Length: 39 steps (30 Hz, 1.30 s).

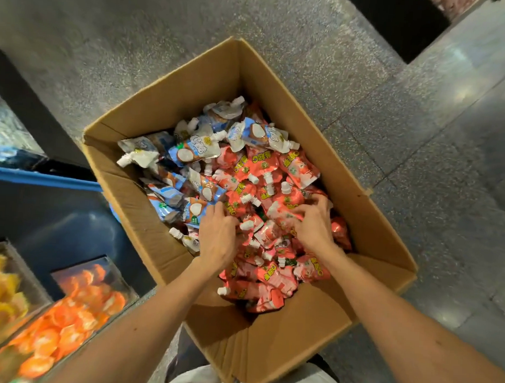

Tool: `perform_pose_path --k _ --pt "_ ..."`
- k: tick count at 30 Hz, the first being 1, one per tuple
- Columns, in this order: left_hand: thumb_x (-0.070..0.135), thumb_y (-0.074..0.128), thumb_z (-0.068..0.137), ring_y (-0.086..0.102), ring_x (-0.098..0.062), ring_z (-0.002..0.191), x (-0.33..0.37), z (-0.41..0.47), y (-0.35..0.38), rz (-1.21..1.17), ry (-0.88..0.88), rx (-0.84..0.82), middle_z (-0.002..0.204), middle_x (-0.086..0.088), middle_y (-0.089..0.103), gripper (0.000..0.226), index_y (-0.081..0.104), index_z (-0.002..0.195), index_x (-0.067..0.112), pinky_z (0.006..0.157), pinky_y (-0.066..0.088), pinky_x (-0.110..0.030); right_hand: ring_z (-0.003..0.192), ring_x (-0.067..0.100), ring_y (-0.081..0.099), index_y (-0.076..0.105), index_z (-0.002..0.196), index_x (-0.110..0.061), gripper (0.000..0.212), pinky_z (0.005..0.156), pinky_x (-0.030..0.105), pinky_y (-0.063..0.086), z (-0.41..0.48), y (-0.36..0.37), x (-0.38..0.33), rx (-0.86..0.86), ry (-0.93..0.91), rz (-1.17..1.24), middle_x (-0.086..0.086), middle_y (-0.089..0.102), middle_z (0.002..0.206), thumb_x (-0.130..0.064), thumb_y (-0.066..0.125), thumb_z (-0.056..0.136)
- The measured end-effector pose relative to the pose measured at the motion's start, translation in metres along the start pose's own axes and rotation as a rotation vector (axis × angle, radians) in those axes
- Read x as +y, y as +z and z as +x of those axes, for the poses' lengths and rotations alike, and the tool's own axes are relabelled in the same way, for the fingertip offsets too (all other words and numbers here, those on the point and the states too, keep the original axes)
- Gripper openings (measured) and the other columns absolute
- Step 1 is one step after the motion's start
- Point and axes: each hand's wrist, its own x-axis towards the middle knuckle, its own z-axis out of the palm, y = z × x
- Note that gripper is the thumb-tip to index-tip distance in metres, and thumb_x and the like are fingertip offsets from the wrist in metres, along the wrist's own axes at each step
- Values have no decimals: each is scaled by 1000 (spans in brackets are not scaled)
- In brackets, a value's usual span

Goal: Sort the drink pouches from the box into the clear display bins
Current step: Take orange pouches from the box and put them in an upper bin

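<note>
- Two grips dig in the box [268, 349]: left grip [217, 236] and right grip [313, 225] each curled round red pouches [271, 278].
- Gathering step; next, lift them to a clear bin [99, 274].

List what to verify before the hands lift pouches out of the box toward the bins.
1. Both hands in the cardboard box: left hand and right hand are on the red pouches. Ok.
2. Grip secure: fingers curl into the pile, tips hidden. Cannot tell.
3. One kind only: left hand sits beside the blue pouches. Cannot tell.
4. Box flaps open, way out free. Ok.
5. Bin for red pouches: only an orange-filled bin and a yellow-filled bin show. Cannot tell.
</note>
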Motion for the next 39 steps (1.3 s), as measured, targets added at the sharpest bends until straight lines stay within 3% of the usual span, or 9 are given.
perform_pose_path --k 8,12,16,20,25,29,32,34,39 --pt "35 88 64 42 -36 120 -21 18 -34 189 80 47 129 -13 54 24 77 73 16 85 41 -45 132 35 49 65 126 -15 34 96 35 47 -4 24 -35 -38 162 121 11 -7 165 -27 66 94" --pt "36 65 92 8 -35 150 -30 53 -48 223 64 -169 162 -8 20 23 72 99 15 113 22 -57 139 35 40 63 130 -14 39 110 44 39 -6 33 -27 -41 166 115 19 30 157 -30 66 94" --pt "29 62 93 12 -41 145 -48 82 -29 168 5 -440 133 -8 45 31 49 71 12 108 23 -70 125 31 52 66 125 -16 38 103 47 45 -14 36 -15 11 226 238 11 62 132 -31 70 91" --pt "25 72 84 48 -28 113 -42 67 -27 182 181 -201 103 -5 62 23 58 68 15 108 28 -50 129 25 52 65 126 -14 40 102 38 41 -27 32 -3 15 252 378 5 60 137 -35 69 92" --pt "24 83 76 47 -28 75 -49 42 -29 -60 331 47 69 -10 53 38 55 58 6 80 37 -41 131 21 50 64 124 -8 42 104 30 37 -47 23 -4 50 258 632 5 58 138 -35 68 92" --pt "36 84 75 53 -28 81 -56 25 -43 -246 383 33 78 -9 59 41 65 65 1 71 46 -42 125 22 54 71 103 -14 41 110 42 40 -71 25 -10 38 301 852 6 62 130 -51 69 85" --pt "28 84 75 61 -28 100 -57 16 -67 -358 380 31 104 -12 67 32 76 87 0 83 42 -23 130 17 46 69 100 -23 16 117 46 29 -92 23 -19 6 341 1139 2 55 139 -33 58 95" --pt "23 84 75 58 -22 114 -58 6 -90 -440 427 49 117 -8 66 31 77 97 2 93 36 -15 122 23 55 72 101 -23 24 114 50 36 -99 26 -24 29 395 1276 5 62 132 -36 54 91" --pt "24 88 72 62 2 105 -56 -32 -151 -818 392 72 107 29 60 29 76 93 8 89 49 -23 63 18 57 57 58 -20 37 67 30 49 -129 26 -55 52 428 1601 2 58 67 -37 48 89"
